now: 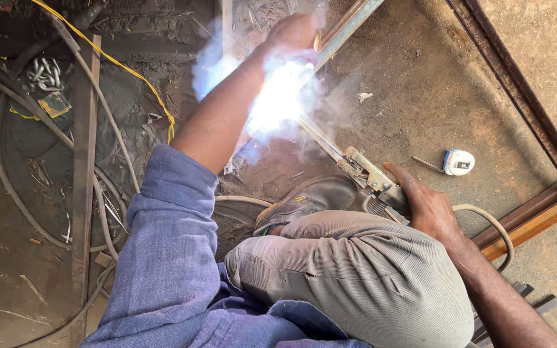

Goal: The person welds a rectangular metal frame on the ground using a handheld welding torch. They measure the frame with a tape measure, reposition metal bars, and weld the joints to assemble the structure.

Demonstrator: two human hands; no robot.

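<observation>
A small square label, dark with a light edge, sits on the face of the round white and blue tape measure (458,162) lying on the dirt floor (433,96). A flat yellowish tag (54,104) lies at the left, near a chain (44,73).

Blue work shirt on me, left sleeve (175,232) pushed up above the elbow, forearms bare. Grey-khaki ribbed trousers (362,277) with a seamed pocket. Worn dark leather boot (307,200), dusty, yellow tag near laces.
</observation>
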